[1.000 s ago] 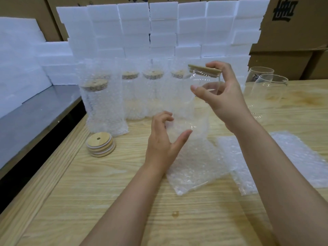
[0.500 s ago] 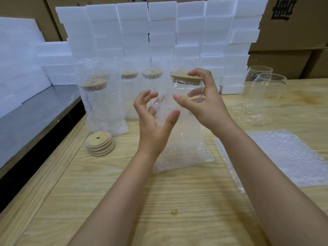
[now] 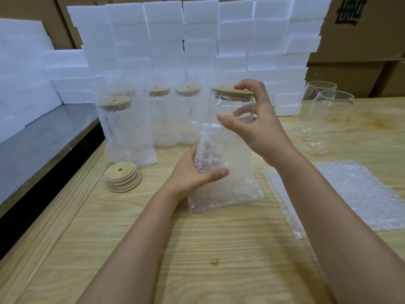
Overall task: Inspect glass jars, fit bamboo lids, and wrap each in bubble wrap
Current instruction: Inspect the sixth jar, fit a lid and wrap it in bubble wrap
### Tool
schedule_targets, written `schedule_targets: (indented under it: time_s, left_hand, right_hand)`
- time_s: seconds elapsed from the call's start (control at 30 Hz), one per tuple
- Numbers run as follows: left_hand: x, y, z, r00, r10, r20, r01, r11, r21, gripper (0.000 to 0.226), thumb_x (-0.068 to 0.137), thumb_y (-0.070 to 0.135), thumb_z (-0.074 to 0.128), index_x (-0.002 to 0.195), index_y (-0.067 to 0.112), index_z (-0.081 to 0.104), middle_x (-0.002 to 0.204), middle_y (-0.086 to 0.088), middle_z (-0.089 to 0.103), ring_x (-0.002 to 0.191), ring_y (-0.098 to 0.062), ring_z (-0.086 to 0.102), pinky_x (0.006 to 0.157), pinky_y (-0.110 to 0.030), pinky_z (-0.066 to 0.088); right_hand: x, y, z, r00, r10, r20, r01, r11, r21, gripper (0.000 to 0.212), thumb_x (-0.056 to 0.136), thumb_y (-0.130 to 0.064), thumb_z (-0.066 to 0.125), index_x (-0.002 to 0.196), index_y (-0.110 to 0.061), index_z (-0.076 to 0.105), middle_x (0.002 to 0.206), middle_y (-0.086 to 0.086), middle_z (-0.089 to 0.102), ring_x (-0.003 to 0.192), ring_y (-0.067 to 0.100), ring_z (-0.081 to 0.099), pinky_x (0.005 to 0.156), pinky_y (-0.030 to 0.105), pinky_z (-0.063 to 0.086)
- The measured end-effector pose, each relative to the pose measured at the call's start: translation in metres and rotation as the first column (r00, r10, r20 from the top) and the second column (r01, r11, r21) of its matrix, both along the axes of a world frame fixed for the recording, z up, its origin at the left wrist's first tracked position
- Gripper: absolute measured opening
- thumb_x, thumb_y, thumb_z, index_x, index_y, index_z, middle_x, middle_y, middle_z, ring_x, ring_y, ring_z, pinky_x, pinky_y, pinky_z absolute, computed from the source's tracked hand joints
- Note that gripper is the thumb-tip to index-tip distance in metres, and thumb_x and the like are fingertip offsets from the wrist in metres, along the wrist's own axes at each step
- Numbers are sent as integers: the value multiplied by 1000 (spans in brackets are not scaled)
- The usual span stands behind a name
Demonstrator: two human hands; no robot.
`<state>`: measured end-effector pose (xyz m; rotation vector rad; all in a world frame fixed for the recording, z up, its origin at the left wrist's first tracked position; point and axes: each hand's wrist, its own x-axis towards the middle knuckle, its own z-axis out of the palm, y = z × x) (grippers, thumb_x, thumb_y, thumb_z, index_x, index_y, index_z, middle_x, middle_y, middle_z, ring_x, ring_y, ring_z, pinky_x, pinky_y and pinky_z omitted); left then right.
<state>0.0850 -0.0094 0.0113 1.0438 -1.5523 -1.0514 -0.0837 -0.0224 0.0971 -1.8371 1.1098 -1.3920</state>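
Head view, jar (image 3: 223, 108) near upright, bamboo lid (image 3: 232, 92) uppermost

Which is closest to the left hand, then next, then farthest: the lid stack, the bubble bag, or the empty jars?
1. Bubble bag: gripped by the left hand.
2. Lid stack: on its left.
3. Empty jars: far right, at the back.

Held item: glass jar (image 3: 232, 110), clear, upright, bamboo lid (image 3: 232, 92) seated, lower half inside bubble-wrap bag (image 3: 223, 189), mid-worktop. Wrapped lidded jars (image 3: 129, 132) stand toward far left. Spare lids (image 3: 122, 176) stacked near left edge. Two bare jars (image 3: 324, 121) far right. Flat bubble wrap (image 3: 355, 194) along right edge.
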Motion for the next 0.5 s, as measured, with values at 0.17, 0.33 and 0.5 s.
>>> schedule_targets:
  time_s: [0.17,0.33,0.5]
  left_hand:
    - [-7,1,13,995,35,-93,-36,999,-3,75,54,43,82,119,19,57,108,8,72,104,-9,67,85,-24,53]
    - [-10,1,22,984,50,-172,-53,999,-12,71,52,44,81,114,19,58,108,0,71,106,-20,67,101,-50,47]
    - [0,-5,18,984,-69,-164,73,997,17,119,40,63,89,140,21,41,129,-1,62,119,-18,60,97,-33,50]
  right_hand:
    - [1,-1,-2,999,39,-6,-39,998,48,48,77,-45,74,111,-50,40,97,6,54,83,12,55,72,25,44]
    - [5,1,-2,994,99,-44,-96,994,58,50,82,-37,71,119,-38,38,91,-9,53,80,4,54,75,30,47]
    - [5,-1,-4,997,44,-63,-43,999,10,50,79,-40,72,117,-38,39,99,-18,48,77,6,50,72,30,45]
